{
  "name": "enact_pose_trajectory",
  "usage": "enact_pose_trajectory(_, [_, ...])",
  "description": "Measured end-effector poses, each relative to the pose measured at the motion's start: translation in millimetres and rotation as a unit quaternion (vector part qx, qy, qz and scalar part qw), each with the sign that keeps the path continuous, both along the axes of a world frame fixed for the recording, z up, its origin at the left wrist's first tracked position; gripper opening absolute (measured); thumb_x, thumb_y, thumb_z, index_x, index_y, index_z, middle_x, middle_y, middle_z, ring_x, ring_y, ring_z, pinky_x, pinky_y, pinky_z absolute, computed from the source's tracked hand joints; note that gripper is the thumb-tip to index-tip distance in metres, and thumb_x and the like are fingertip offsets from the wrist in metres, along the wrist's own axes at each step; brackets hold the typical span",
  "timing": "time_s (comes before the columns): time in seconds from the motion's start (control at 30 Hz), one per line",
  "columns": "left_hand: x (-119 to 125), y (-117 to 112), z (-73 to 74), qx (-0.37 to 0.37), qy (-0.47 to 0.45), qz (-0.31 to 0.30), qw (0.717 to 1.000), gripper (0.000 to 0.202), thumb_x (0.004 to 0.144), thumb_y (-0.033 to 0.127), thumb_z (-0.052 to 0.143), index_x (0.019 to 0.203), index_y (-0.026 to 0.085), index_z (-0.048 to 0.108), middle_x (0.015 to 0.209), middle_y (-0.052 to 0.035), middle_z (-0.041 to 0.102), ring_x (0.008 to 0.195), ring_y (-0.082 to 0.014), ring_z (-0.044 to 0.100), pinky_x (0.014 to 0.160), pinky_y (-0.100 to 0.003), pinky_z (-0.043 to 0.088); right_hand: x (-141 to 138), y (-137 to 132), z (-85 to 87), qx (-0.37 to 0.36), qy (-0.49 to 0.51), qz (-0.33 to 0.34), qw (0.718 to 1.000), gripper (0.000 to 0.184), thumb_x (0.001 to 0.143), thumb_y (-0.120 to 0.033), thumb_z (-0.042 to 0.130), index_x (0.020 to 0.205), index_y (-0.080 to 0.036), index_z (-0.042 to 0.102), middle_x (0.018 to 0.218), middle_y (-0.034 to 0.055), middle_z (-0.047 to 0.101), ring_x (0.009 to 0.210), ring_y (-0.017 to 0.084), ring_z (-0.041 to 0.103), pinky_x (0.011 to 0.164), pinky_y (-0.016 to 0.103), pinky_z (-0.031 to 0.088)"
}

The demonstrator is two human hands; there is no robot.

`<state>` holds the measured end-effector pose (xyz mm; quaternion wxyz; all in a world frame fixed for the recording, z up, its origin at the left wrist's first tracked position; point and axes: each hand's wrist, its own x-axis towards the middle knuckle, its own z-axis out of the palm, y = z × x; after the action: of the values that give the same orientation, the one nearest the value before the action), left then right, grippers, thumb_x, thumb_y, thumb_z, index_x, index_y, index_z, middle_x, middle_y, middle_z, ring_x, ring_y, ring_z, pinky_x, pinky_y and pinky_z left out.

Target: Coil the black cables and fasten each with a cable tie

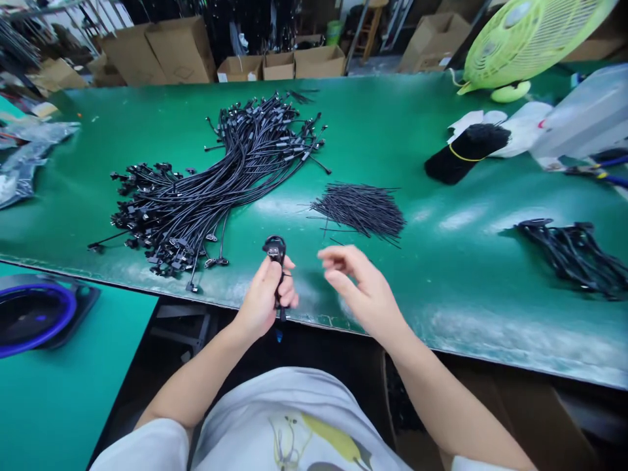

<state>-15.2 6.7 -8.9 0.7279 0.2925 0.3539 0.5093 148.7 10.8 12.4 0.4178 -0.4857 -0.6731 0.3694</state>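
My left hand (265, 291) is closed around a folded black cable (275, 247) at the table's front edge. A loop and a connector of that cable stick out above my thumb, and its other end shows below my fingers. Apart from it on the right, my right hand (358, 288) hovers with fingers curved and spread, and I see nothing in it. Just beyond that hand lies a pile of thin black ties (360, 208). Farther left is a large heap of black cables (230, 176) with connectors at both ends.
At the right lie folded cables (579, 255) and a bundle of black ties (461, 154) with a yellow band. A green fan (530, 39) stands at the back right. Plastic bags (24, 157) lie at the left, and cardboard boxes (318, 62) stand behind the green table (490, 294).
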Motion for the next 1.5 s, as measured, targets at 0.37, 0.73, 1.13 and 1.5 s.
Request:
enact_pose_trajectory(0.37, [8.0,-14.1,-7.5,-0.072,0.076,-0.216,0.971,0.042,0.083,0.055,0.062,0.094,0.016,0.054,0.064,0.0079,0.035,0.044,-0.0030,0.030,0.038,-0.014,0.030,-29.0,32.0,-14.0,-0.108,0.320,-0.051,0.940,0.022,0.091,-0.042,0.057,0.088,-0.021,0.060,0.064,-0.0048,0.053,0.050,0.007,0.050,0.045,0.020,0.044])
enact_pose_trajectory(0.73, [28.8,-9.0,-26.6,-0.097,0.173,-0.119,0.973,0.062,0.079,0.079,0.043,0.061,0.019,0.043,0.044,0.0115,0.021,0.034,-0.0033,0.016,0.030,-0.016,0.019,-23.5,24.6,-29.5,-0.170,0.472,-0.070,0.862,0.043,0.076,-0.051,0.072,0.105,-0.024,0.055,0.088,-0.0016,0.058,0.068,0.009,0.060,0.059,0.022,0.053])
enact_pose_trajectory(1.13, [-2.5,10.1,-50.1,0.173,0.457,-0.236,0.840,0.036,0.091,0.048,0.050,0.113,0.023,0.063,0.115,-0.0095,0.066,0.100,-0.0243,0.066,0.091,-0.038,0.052,192.3,24.3,-54.3,-0.054,-0.127,-0.389,0.911,0.033,0.090,-0.038,0.053,0.117,-0.020,0.049,0.094,0.0071,0.060,0.084,0.019,0.059,0.079,0.035,0.049])
enact_pose_trajectory(1.5, [-1.4,11.1,-57.3,0.295,0.489,-0.225,0.790,0.024,0.092,0.037,0.050,0.099,0.026,0.071,0.105,-0.0070,0.073,0.098,-0.0245,0.068,0.087,-0.034,0.054,334.5,50.0,-44.6,-0.192,-0.502,-0.514,0.669,0.061,0.096,-0.045,0.046,0.139,-0.002,0.039,0.126,0.0321,0.052,0.118,0.039,0.051,0.093,0.056,0.039])
